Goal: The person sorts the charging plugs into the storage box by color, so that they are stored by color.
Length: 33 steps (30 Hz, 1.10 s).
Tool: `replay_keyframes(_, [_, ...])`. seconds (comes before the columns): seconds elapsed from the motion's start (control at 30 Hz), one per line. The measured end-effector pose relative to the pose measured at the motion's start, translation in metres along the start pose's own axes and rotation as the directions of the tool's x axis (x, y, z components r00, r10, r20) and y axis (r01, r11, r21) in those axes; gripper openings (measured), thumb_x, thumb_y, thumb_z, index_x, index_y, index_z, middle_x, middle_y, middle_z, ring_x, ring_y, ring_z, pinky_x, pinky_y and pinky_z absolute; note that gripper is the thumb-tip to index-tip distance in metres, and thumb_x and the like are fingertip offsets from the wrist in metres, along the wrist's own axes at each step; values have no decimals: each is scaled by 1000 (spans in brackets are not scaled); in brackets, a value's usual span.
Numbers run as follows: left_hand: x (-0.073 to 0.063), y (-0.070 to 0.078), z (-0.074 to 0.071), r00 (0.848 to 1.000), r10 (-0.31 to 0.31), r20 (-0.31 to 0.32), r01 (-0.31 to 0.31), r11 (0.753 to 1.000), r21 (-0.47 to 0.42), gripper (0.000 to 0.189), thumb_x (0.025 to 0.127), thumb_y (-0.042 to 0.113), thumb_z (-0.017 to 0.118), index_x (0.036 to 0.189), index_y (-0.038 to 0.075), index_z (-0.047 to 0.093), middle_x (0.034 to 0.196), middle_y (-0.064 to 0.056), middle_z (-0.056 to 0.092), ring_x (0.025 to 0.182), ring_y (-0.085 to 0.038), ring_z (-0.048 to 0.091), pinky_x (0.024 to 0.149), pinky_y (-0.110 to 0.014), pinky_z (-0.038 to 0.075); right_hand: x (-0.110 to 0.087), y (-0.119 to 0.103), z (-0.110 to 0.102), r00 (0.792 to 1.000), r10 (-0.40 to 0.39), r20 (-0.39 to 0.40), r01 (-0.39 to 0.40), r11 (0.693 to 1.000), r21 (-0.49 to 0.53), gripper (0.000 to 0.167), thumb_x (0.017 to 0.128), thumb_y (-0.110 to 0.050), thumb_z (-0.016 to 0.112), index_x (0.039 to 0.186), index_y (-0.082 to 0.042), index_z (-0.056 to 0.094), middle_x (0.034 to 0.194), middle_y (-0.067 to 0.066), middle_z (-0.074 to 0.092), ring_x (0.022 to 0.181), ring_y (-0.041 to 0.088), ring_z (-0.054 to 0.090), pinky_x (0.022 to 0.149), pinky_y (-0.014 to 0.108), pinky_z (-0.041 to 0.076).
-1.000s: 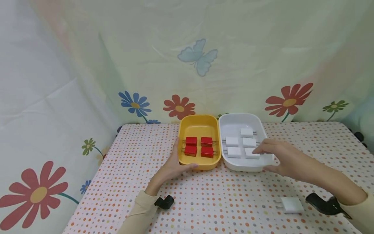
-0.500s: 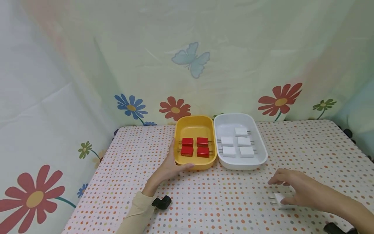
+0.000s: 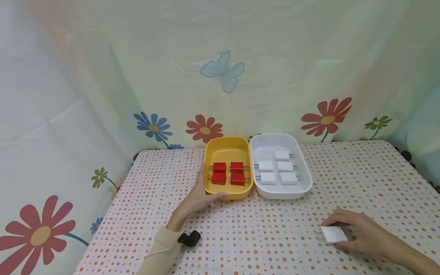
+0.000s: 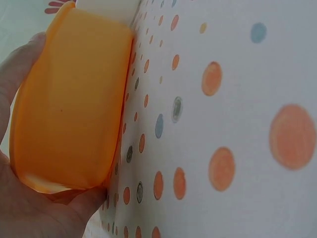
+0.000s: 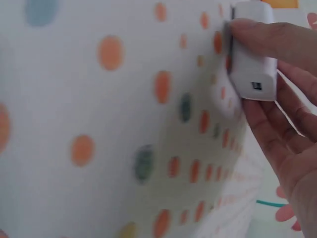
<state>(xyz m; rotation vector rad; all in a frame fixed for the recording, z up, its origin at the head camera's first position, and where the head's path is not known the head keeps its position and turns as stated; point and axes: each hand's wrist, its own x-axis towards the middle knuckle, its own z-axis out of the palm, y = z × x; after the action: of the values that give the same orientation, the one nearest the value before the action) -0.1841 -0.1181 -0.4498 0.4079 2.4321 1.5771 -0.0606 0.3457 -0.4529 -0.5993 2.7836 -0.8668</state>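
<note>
My left hand [image 3: 197,198] holds the near left corner of a yellow tray [image 3: 233,196], its thumb along the front wall and its fingers at the left side. In the left wrist view the tray's orange-looking wall [image 4: 74,99] sits between thumb and fingers. Several red plug chargers [image 3: 237,179] with metal prongs lie inside. At the right, my right hand [image 3: 364,233] pinches a white USB charger [image 3: 332,234] between thumb and fingers, prongs pointing left. The right wrist view shows the port end of this charger [image 5: 255,74], close to the tablecloth.
A white tray [image 3: 283,196] stands against the yellow one and contains several white chargers [image 3: 288,178]. Both trays are near the table's back edge, before a flowered curtain [image 3: 275,76]. A dotted cloth [image 3: 261,236] covers the table.
My right hand has come from the white tray, back and to the right, and has taken hold of the lone white charger. The left hand has stayed at the yellow tray.
</note>
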Motion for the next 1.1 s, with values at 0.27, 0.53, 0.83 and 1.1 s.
replay_keyframes(0.27, [0, -4, -2, 1000, 13, -7, -13, 1000, -14, 129, 86, 33, 88, 167, 15, -11, 173, -15, 12, 155, -33, 27, 123, -55, 29, 0, 0, 5, 999, 14, -37, -12, 999, 39, 49, 73, -27, 96, 115, -18, 74, 111, -8, 69, 103, -14, 52, 79, 20, 56])
replay_keyframes(0.53, [-1, -4, -3, 1000, 13, -4, -13, 999, -29, 131, 86, 34, 89, 167, 13, -12, 173, -16, 13, 154, -33, 30, 122, -54, 30, 2, 0, 6, 999, -6, -49, 7, 1000, 24, 47, 72, -30, 97, 112, -22, 75, 111, -10, 69, 107, -14, 50, 80, 20, 56])
replay_keyframes(0.83, [2, -5, -2, 1000, 28, 3, -28, 1000, -13, 131, 86, 34, 88, 167, 12, -12, 173, -17, 12, 155, -35, 27, 122, -56, 30, 12, -12, -17, 980, -87, -181, 82, 996, -35, 50, 68, -24, 99, 112, -20, 74, 107, -14, 68, 94, -8, 58, 72, 23, 55])
replay_keyframes(1.1, [0, 0, 0, 1000, 3, 3, -3, 1000, -2, 130, 87, 33, 88, 166, 12, -13, 174, -15, 11, 155, -33, 26, 123, -54, 29, 58, -35, -60, 941, -135, -309, 123, 991, -58, 53, 71, -9, 97, 119, -8, 74, 113, 4, 71, 97, -10, 56, 81, 10, 49])
